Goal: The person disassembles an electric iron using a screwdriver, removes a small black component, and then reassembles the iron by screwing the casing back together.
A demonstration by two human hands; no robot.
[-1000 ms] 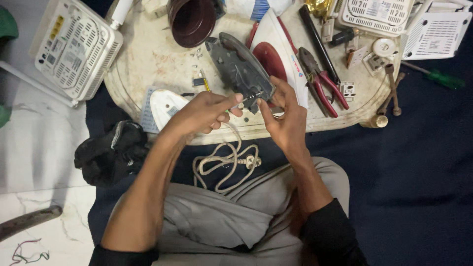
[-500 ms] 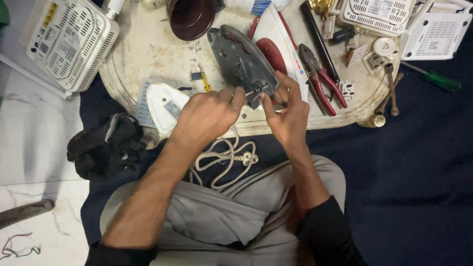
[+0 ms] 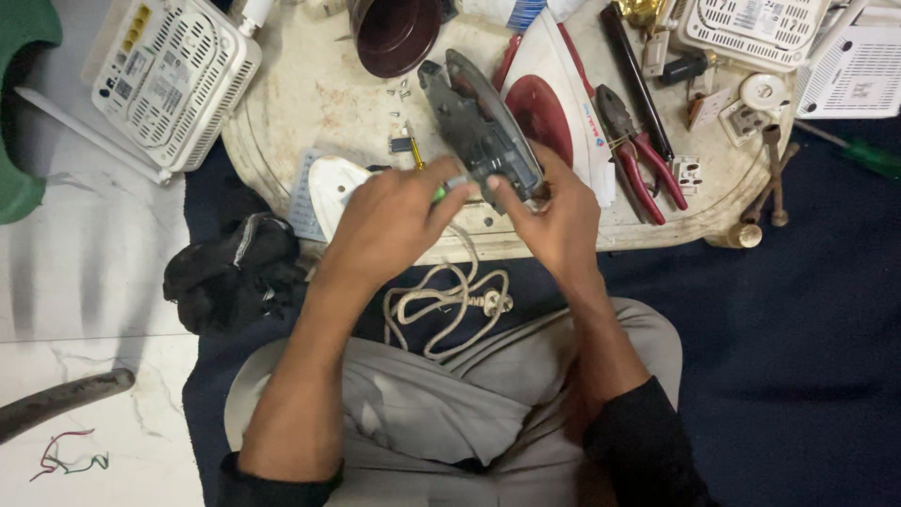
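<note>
My left hand (image 3: 389,221) grips a small tool with a green and yellow handle (image 3: 437,191), its tip against the rear of a grey iron base (image 3: 479,122) lying on the round tray (image 3: 310,99). My right hand (image 3: 554,221) holds the rear end of that iron base. The iron's white and dark red shell (image 3: 554,103) lies just behind it. A white cord with a plug (image 3: 455,300) hangs down into my lap.
Red-handled pliers (image 3: 633,150), a dark brown bowl (image 3: 394,33), small screws (image 3: 399,92) and a white cover piece (image 3: 328,188) lie on the tray. White vented boxes (image 3: 169,75) (image 3: 751,28) sit at both sides. A black cloth (image 3: 230,272) lies at left, a green screwdriver (image 3: 868,155) at right.
Both hands have shifted slightly left and closer to the iron base's rear; the view has tilted so the tray sits lower in the picture.
</note>
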